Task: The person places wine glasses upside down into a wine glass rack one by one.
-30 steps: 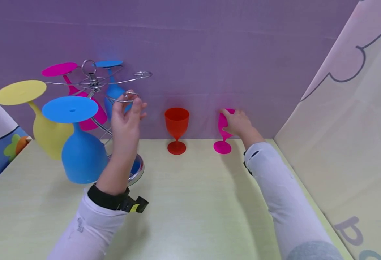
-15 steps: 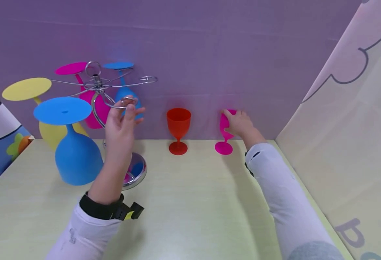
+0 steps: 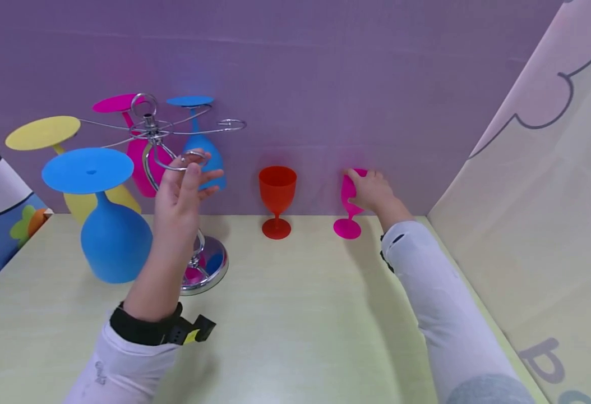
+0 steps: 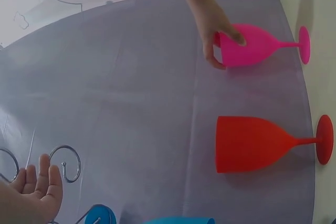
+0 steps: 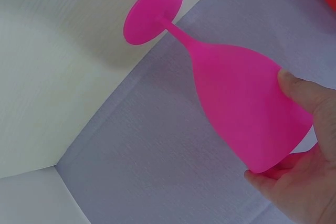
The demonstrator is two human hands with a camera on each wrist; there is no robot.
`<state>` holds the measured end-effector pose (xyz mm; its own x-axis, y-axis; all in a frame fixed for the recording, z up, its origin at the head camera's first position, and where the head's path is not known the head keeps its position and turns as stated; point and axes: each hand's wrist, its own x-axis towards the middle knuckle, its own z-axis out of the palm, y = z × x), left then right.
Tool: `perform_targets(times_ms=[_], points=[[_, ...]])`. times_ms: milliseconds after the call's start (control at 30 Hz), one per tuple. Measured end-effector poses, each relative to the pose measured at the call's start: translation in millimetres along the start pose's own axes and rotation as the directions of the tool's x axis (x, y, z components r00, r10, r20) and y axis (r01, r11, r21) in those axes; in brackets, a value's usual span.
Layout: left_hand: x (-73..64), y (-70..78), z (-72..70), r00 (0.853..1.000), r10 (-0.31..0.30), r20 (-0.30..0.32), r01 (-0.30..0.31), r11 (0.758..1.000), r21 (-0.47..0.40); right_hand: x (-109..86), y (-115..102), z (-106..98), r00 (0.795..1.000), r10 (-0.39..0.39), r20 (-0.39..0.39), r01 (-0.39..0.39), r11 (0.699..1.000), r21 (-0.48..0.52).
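A metal goblet rack (image 3: 151,130) with curled wire arms stands at the left of the head view. Upside-down goblets hang from it: a yellow one (image 3: 43,133), a pink one (image 3: 116,103), a near blue one (image 3: 116,241) and a far blue one (image 3: 202,147). My left hand (image 3: 174,210) pinches the looped end of a wire arm, its other fingers spread. At the right, my right hand (image 3: 376,193) grips an upright pink goblet (image 5: 241,98) around its bowl near the rim. An upright red goblet (image 3: 277,191) stands between the hands.
Everything stands on a pale table (image 3: 295,336). A purple backdrop (image 3: 315,84) rises right behind the goblets, and a pale printed panel (image 3: 538,224) borders the right side. The rack's round chrome base (image 3: 215,272) rests beside my left forearm.
The rack's top has turned: the near blue goblet has swung left, while the hanging yellow, pink and far blue ones have shifted right. My left hand has moved leftward. My right hand has stayed put.
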<state>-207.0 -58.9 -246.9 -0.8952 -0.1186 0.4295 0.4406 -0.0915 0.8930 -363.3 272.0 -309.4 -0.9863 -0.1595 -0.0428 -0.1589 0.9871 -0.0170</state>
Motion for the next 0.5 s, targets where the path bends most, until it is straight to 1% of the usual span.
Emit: perform_targets(times_ms=[167, 300, 400, 500], points=[[-0.6, 2.5, -5.6, 1.0, -0.004, 0.018, 0.004, 1.0, 0.022, 0.2, -0.6, 1.0, 1.0, 0.003, 0.0, -0.003, 1.0, 0.003], [-1.3, 4.0, -12.6, 0.999, 0.016, 0.036, -0.017, 0.999, 0.041, -0.6, -1.2, -0.5, 1.0, 0.008, 0.002, -0.008, 1.0, 0.013], [-3.0, 5.7, -18.0, 0.999, 0.016, 0.049, -0.019, 0.997, 0.072, -0.4, -1.5, -1.0, 1.0, 0.01, 0.002, -0.01, 1.0, 0.016], [-5.9, 7.3, -23.2, 0.999, 0.014, 0.033, -0.016, 0.998, 0.057, 0.5, -1.2, -0.6, 1.0, 0.008, -0.001, -0.008, 1.0, 0.012]])
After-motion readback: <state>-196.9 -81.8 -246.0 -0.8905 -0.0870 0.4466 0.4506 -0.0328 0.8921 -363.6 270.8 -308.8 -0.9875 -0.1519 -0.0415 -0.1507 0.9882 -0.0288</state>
